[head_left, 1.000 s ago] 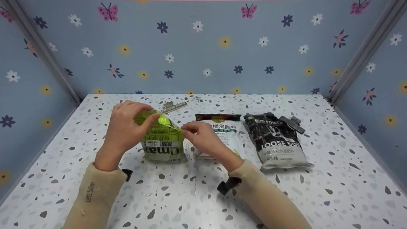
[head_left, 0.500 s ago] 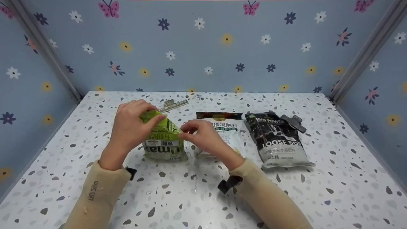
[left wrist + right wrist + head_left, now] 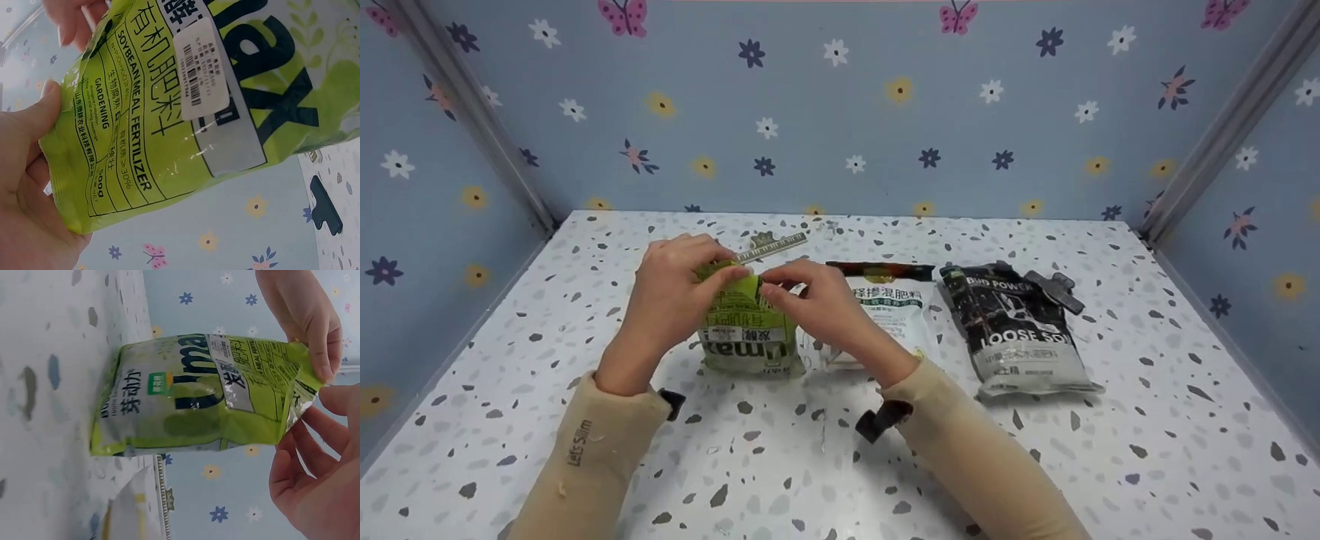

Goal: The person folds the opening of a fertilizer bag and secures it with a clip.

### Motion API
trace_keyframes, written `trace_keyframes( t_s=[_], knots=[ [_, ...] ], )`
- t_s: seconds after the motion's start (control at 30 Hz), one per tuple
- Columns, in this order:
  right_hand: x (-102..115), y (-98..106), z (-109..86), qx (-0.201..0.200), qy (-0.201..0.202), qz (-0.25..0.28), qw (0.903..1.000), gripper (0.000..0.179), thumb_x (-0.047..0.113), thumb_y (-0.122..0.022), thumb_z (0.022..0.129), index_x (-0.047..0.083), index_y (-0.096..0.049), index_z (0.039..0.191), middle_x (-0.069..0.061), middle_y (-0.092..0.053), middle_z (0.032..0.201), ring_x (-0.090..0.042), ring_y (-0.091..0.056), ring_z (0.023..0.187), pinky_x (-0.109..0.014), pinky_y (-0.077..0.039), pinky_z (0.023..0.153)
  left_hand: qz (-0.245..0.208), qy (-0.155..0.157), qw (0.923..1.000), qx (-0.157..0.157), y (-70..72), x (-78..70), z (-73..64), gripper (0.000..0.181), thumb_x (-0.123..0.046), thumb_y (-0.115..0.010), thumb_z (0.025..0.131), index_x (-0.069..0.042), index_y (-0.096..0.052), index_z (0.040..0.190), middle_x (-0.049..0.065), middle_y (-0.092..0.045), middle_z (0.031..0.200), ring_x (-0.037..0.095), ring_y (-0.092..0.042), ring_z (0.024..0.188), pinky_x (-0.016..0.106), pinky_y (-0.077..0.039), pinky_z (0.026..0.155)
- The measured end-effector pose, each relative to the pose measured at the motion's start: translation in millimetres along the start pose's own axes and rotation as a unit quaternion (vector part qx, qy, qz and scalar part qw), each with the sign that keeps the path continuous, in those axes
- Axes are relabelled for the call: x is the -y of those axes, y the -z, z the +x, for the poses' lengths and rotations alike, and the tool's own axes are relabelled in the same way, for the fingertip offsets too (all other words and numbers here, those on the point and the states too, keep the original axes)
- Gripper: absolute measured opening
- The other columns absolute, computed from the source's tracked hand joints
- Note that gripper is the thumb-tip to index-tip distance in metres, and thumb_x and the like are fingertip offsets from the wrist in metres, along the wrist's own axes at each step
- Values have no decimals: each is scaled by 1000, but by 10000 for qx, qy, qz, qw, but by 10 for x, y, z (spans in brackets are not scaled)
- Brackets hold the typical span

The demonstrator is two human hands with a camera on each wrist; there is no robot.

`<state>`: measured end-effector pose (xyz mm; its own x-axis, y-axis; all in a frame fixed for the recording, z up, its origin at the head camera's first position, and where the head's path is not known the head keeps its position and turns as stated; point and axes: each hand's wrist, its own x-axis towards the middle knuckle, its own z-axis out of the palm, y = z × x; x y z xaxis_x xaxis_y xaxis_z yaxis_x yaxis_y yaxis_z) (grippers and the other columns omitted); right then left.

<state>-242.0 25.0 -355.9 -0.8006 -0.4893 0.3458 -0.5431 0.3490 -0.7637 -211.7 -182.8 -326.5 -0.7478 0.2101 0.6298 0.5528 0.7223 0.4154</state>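
A green and grey bag of soybean meal fertilizer (image 3: 746, 341) stands upright on the table, its label reading upside down in the head view. My left hand (image 3: 671, 300) pinches the top edge, with the thumb on the near face and the fingers behind. At the other top corner, my right hand (image 3: 821, 304) has thumb and fingertips on the folded plastic. Up close in the right wrist view, the right hand (image 3: 320, 461) reaches around that slanting corner (image 3: 298, 402). The left wrist view shows the bag's printed face (image 3: 152, 112) and flat top seam near the left thumb.
Right of the green bag lies a white fertilizer bag (image 3: 896, 315) with a dark top strip. Farther right is a black and grey bag (image 3: 1020, 337), a dark clip (image 3: 1057, 291) at its upper corner. A ruler-like strip (image 3: 776, 246) with a gold piece lies behind the green bag.
My right hand has moved left and slightly up toward my left hand, bringing the bag's right top corner inward. The bag's top looks narrower, and my left hand stays on it.
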Motion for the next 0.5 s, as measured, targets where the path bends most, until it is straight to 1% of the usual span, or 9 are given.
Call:
trace_keyframes(
  t_s=[0.1,0.2,0.3,0.4,0.5],
  knots=[
    [70,-40,80,5,207,-252,9995,24,25,-63,100,10,-74,117,1,-70,111,-8,-62,93,-23,-51,77,-3,-24,10000,3,-19,13,-26,17,-27,-73,90,-10,-77,88,2,-72,85,23,-65,85,53,-40,92],
    [133,-63,144,-89,430,-410,9982,22,24,-63,100,10,-75,113,1,-71,108,-8,-62,91,-22,-50,77,22,-75,9999,-73,-26,29,-36,20,-28,-72,91,-9,-77,89,4,-72,85,24,-65,83,52,-41,89],
    [154,-74,175,-222,500,-459,9974,19,23,-64,99,10,-75,109,3,-71,102,-7,-61,87,-21,-50,76,-33,-70,9999,-149,-24,38,-19,20,-27,-72,91,-8,-77,88,4,-72,84,23,-64,80,49,-42,87],
    [125,-85,171,-326,505,-497,9970,16,20,-65,99,10,-75,105,4,-69,96,-6,-60,83,-21,-50,75,-115,-22,9998,-175,-16,22,11,20,-26,-73,90,-7,-76,86,3,-71,81,21,-62,76,44,-45,79],
    [77,-101,159,-455,589,-520,9959,12,18,-66,98,8,-73,101,3,-68,90,-7,-60,81,-21,-50,74,-162,4,9997,-198,-22,4,40,19,-25,-74,90,-7,-75,84,2,-69,78,17,-60,72,38,-45,69]
  ],
)
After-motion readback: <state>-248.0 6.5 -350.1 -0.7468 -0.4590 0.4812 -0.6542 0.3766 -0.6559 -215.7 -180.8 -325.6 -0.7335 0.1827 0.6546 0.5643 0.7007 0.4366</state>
